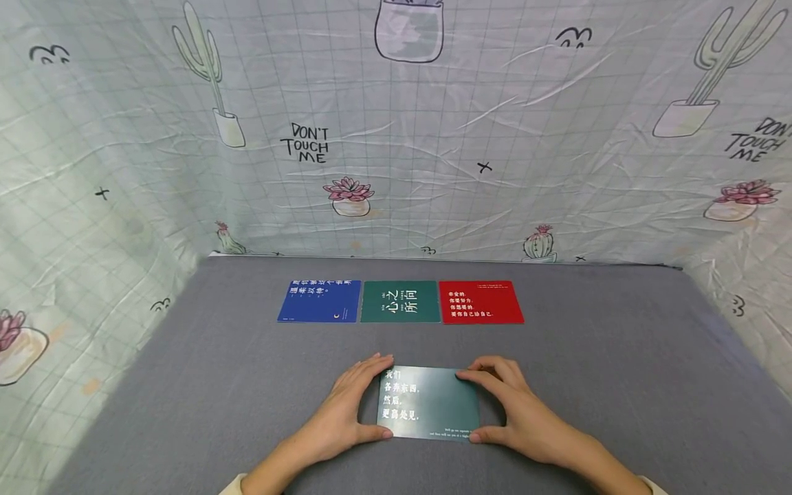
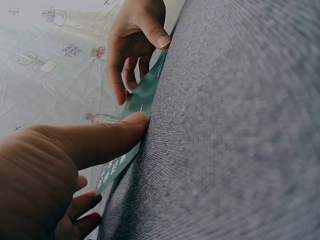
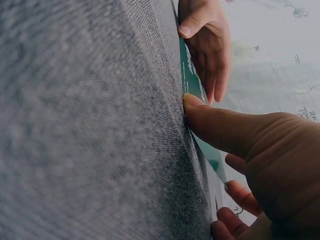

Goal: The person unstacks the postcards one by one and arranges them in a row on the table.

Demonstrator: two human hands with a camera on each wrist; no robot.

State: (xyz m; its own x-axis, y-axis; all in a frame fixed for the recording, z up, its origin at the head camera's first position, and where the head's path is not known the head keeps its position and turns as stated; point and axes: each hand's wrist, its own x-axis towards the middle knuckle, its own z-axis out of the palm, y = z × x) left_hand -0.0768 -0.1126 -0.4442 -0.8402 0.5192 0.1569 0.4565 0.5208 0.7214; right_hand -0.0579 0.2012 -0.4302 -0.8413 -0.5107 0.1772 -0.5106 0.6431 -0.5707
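Note:
A teal-green card (image 1: 433, 404) with white Chinese characters lies crosswise between the two hands, close over the grey cloth. My left hand (image 1: 348, 412) holds its left end, the thumb at the near corner and the fingertips at the far corner. On the opposite end, my right hand (image 1: 526, 414) grips the card the same way between thumb and fingers. In the left wrist view the thumb (image 2: 115, 140) presses on the card's near edge, right at the cloth. The right wrist view shows the right thumb (image 3: 220, 120) on that edge too.
Beyond the hands, a blue card (image 1: 320, 302), a dark green card (image 1: 401, 309) and a red card (image 1: 482, 309) lie in a side-by-side row on the grey cloth (image 1: 247, 378). A pale curtain (image 1: 408, 137) with cactus prints rises behind the table and along its sides.

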